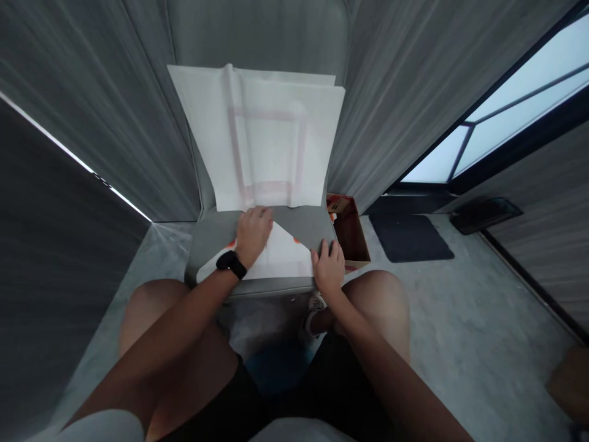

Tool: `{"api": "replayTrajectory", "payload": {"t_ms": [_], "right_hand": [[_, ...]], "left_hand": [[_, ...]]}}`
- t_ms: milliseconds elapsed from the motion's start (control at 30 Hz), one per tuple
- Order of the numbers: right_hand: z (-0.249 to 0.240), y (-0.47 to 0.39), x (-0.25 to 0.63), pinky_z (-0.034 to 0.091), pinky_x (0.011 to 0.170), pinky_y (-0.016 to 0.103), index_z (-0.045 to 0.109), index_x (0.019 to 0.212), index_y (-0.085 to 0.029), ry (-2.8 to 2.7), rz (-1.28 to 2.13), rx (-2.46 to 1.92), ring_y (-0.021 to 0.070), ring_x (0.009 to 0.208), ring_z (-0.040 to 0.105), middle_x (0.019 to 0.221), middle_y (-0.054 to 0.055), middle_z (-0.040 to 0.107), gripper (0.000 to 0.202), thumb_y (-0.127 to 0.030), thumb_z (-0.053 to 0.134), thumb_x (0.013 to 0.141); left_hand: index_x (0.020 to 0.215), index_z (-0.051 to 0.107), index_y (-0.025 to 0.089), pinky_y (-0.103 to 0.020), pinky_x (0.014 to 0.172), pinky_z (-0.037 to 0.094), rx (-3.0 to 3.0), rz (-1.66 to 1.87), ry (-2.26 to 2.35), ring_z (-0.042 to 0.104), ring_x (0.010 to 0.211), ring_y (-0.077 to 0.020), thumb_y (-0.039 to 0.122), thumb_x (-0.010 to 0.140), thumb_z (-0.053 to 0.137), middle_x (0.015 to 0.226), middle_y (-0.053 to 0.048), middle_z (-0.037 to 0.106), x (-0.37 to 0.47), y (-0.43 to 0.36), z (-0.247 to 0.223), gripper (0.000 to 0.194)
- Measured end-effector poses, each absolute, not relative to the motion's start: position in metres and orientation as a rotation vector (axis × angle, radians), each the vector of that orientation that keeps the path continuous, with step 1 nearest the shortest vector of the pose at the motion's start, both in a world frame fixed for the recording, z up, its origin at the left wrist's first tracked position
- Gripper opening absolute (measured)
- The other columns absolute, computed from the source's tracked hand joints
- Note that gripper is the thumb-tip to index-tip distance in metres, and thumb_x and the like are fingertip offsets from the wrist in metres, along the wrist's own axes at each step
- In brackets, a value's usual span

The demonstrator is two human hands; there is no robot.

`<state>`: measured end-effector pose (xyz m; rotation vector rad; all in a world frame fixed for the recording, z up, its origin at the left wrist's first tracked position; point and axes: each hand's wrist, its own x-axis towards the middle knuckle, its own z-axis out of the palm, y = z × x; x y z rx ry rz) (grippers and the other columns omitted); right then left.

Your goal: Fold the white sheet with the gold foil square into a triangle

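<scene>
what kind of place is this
Likely a small indoor room or booth, though its purpose is unclear: grey streaked walls close in around a grey chair, with a dark mat on the floor.

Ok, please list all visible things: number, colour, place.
chair: 1, grey, centre
large paper: 1 or more, white, against backrest
small paper: 1, white with orange marks, on seat
open box: 1, brown, right of chair
mat: 1, dark, right of box
flat object: 1, black, beside mat
lit panel: 1, bluish, upper right
walls: several, grey, around
floor: 1, grey, below
blurry item: 1, brown, lower right
watch: 1, black, left forearm
shorts: 1 pair, dark, bottom
knees: 2, bare, lower half
left hand: 1, on small paper
right hand: 1, at its right corner
</scene>
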<state>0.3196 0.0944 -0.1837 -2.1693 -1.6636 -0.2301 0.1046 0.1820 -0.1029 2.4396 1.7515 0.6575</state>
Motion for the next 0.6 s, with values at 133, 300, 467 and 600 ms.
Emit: {"api": "replayTrajectory", "payload": {"t_ms": [133,300,467,600], "right_hand": [[-0.179,0.094,0.316,0.042,0.117,0.055,0.063,0.143,-0.007,-1.657,-0.177,-2.199,0.0397,0.143,0.05,0.152,0.03,0.054,0.05,-0.036,0.049,0.105],[-0.175,0.094,0.315,0.04,0.117,0.056,0.062,0.144,-0.011,-1.628,-0.082,-2.202,0.0383,0.144,0.049,0.154,0.028,0.054,0.047,-0.028,0.045,0.104],[-0.174,0.094,0.313,0.037,0.117,0.057,0.062,0.144,-0.009,-1.596,-0.028,-2.163,0.0383,0.146,0.045,0.155,0.029,0.052,0.048,-0.03,0.043,0.106],[-0.175,0.094,0.313,0.038,0.117,0.056,0.062,0.143,-0.007,-1.588,-0.071,-2.128,0.0387,0.144,0.046,0.153,0.029,0.053,0.05,-0.035,0.045,0.106]], "left_hand": [[0.142,0.063,0.016,-0.043,0.119,0.042,2.678,0.686,1.339,0.058,0.138,-0.0267,0.025,0.11,0.034,0.144,-0.014,0.067,0.151,0.121,-0.117,0.044],[0.161,0.041,0.011,-0.048,0.129,0.031,2.789,0.464,1.141,0.04,0.156,-0.0286,0.038,0.112,0.033,0.165,-0.016,0.047,0.177,0.078,-0.145,0.057],[0.167,0.027,0.008,-0.046,0.132,0.026,2.818,0.353,1.06,0.031,0.161,-0.0265,0.041,0.111,0.03,0.171,-0.018,0.034,0.166,0.084,-0.148,0.065],[0.167,0.025,0.005,-0.043,0.134,0.021,2.929,0.233,0.839,0.024,0.164,-0.0257,0.035,0.107,0.037,0.173,-0.018,0.031,0.146,0.074,-0.15,0.068]]}}
